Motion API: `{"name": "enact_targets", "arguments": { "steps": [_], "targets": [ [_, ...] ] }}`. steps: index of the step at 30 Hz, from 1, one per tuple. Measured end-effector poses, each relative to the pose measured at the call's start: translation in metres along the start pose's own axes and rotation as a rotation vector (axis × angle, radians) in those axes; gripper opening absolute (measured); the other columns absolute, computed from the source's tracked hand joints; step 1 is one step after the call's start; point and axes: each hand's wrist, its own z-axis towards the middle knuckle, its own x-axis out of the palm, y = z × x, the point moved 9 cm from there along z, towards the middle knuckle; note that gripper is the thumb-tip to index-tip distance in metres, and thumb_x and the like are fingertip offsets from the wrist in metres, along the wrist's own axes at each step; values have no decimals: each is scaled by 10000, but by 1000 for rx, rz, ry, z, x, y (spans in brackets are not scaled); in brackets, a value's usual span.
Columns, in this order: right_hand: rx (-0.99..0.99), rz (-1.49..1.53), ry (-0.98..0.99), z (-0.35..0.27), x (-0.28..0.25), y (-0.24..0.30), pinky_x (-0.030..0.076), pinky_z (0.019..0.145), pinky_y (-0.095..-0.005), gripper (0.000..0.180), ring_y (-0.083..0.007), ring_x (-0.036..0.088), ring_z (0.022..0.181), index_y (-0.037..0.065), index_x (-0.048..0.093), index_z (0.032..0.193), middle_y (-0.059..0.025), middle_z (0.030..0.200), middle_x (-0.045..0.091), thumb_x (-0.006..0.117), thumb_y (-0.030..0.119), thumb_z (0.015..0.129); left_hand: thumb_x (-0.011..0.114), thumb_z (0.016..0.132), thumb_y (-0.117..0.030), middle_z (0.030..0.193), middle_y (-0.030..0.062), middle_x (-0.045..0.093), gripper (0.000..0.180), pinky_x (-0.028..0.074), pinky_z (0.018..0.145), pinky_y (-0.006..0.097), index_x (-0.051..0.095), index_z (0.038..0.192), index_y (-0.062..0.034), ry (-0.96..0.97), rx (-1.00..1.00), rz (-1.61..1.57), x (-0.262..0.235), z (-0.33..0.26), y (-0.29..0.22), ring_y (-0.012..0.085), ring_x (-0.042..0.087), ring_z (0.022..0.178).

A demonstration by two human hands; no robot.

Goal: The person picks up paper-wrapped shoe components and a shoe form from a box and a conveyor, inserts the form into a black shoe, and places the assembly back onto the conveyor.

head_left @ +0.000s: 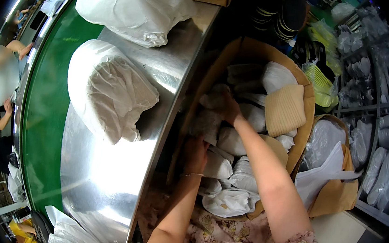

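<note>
Both my hands reach into a large cardboard box (308,92) filled with white wrapped bundles (244,173). My left hand (195,153) is at the box's left side, closed on the near end of a pale wrapped bundle (205,126) in the shade. Farther in, my right hand (228,107) is closed around the bundle's far part, where another crumpled white piece touches it; the dim light blurs the exact grip. A folded beige ribbed piece (285,110) lies on the bundles to the right of my right hand.
To the left runs a steel table (105,174) beside a green conveyor belt (44,121), with two big white plastic-wrapped bundles (108,90) on the steel. A smaller open box (337,196) and a rack of bagged items (376,106) stand right. Another person (9,80) is beyond the belt.
</note>
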Motion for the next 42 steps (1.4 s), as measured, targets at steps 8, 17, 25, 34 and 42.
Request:
{"name": "enact_targets", "arguments": {
  "steps": [8, 17, 25, 34, 42],
  "targets": [
    [340, 903, -253, -53, -70, -51, 494, 654, -307, 584, -164, 589, 826, 85, 410, 1254, -105, 1029, 568, 615, -16, 717, 562, 854, -144, 983, 47, 537, 205, 419, 805, 278, 539, 1043, -68, -38, 275, 357, 6, -47, -31, 140, 513, 921],
    [-283, 814, -489, -228, -149, 94, 458, 859, -311, 593, -215, 502, 1068, 33, 375, 1259, -134, 1196, 449, 574, -107, 719, 539, 908, -268, 1194, 101, 492, 435, 397, 934, 340, 437, 1225, 11, 298, 244, 160, 51, -151, -67, 203, 473, 1121],
    [127, 1875, -250, -322, -127, 144, 392, 960, -358, 658, -223, 459, 1136, 86, 323, 1288, -80, 1227, 443, 601, -62, 710, 627, 826, -172, 1177, 100, 527, 489, 399, 934, 354, 419, 1228, 13, 677, 132, 66, 78, -256, -66, 218, 517, 1075],
    [-52, 965, -163, -367, -194, 174, 301, 1000, -394, 782, -264, 343, 1255, 7, 263, 1354, -151, 1329, 362, 673, 204, 718, 544, 837, -21, 1007, 64, 608, 243, 479, 762, 291, 545, 1077, 15, 608, 311, 288, 35, -301, -84, 151, 590, 875],
    [-82, 972, -82, -368, -152, 212, 410, 885, -284, 587, -194, 532, 1027, 10, 398, 1280, -108, 1105, 559, 651, 134, 765, 635, 796, -77, 1201, 139, 506, 505, 409, 909, 317, 415, 1241, 12, 549, 887, 578, 26, -383, -124, 203, 498, 1101]
  ]
}}
